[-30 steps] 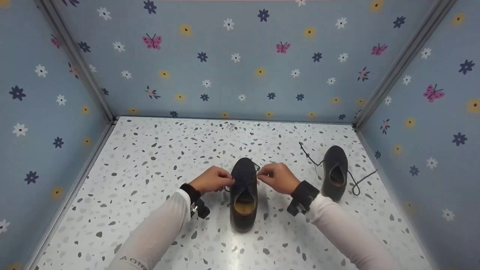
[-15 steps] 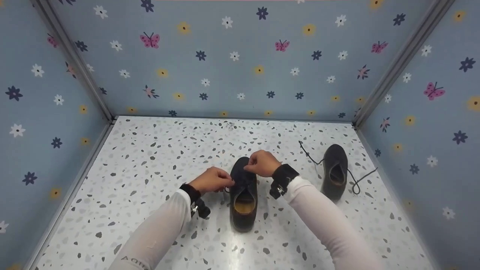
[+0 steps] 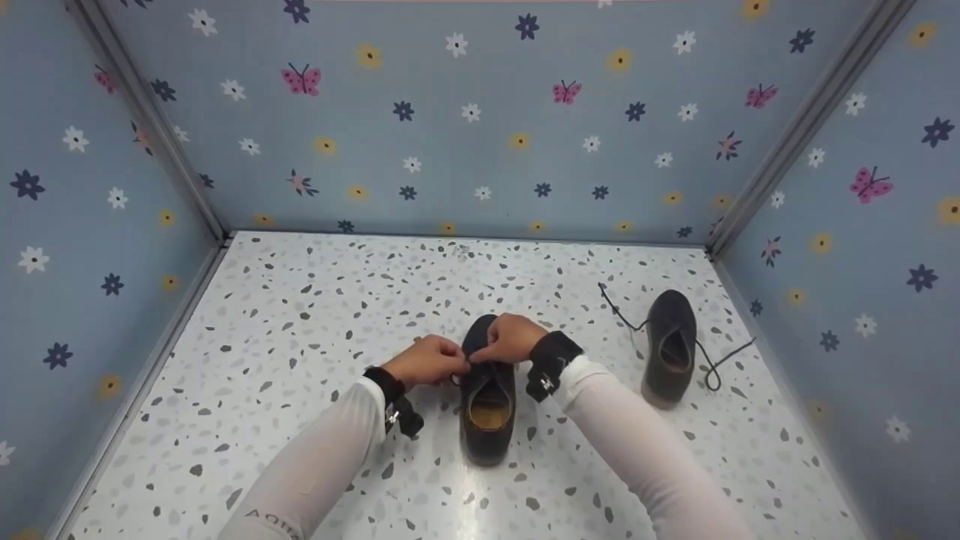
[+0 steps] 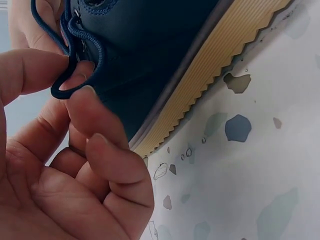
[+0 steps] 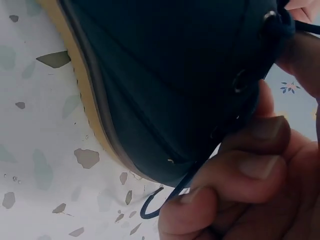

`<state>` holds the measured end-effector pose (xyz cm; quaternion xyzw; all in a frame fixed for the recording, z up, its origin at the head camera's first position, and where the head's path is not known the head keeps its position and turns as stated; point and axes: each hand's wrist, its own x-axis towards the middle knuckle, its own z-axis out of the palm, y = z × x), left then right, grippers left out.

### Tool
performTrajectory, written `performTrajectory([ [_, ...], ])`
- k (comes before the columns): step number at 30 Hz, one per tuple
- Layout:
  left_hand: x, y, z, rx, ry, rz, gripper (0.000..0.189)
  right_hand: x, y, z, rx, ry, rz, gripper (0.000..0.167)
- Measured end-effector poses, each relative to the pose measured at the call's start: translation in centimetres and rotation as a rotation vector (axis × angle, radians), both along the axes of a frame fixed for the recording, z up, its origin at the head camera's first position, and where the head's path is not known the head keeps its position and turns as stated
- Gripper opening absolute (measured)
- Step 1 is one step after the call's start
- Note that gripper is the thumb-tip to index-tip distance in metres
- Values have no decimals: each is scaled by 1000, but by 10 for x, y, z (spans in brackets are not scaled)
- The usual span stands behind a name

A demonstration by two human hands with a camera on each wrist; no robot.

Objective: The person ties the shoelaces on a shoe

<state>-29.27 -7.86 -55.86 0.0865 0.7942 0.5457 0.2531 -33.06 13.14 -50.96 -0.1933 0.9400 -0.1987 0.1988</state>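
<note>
A dark blue lace-up shoe (image 3: 486, 450) stands upright on the floor between the hands, toe pointing away, with a pale ridged sole (image 4: 200, 75). At its left side my left hand (image 3: 427, 361) pinches a loop of blue shoelace (image 4: 100, 55) between thumb and fingertip, close to the eyelets. My right hand (image 3: 514, 339) reaches over the front of the shoe and covers part of the toe. Its curled fingers (image 5: 240, 170) hold the lace, and a loose lace end (image 5: 152, 210) curls out below them. In the head view the two hands' fingertips meet over the lacing.
Another dark shoe (image 3: 667, 307) stands to the right, its lace (image 3: 621, 315) spread loose on both sides. The speckled white floor (image 3: 337, 285) is bounded by light blue flowered panels (image 3: 450, 180) at the back and sides. Each wrist wears a black strap with a camera (image 3: 546, 382).
My right hand has moved left from the shoe's right side, over the toe, and then down to meet the left hand at the lacing. The left hand has stayed almost in place.
</note>
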Motion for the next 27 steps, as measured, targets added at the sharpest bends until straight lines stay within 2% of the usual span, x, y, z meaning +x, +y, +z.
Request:
performTrajectory([
  [10, 2, -2, 2, 12, -24, 5, 10, 0, -7, 2, 73, -48, -33, 56],
  [15, 2, -1, 3, 10, -31, 13, 12, -2, -9, 3, 95, -67, -37, 50],
  [20, 3, -1, 4, 18, -31, 20, 10, 2, -12, 7, 115, -20, -28, 42],
  [25, 5, 0, 2, 16, -2, 17, 12, 11, -17, 14, 151, 69, 18, 17],
  [27, 5, -1, 2, 10, 9, 15, 12, 14, -19, 17, 180, 98, 31, 18],
])
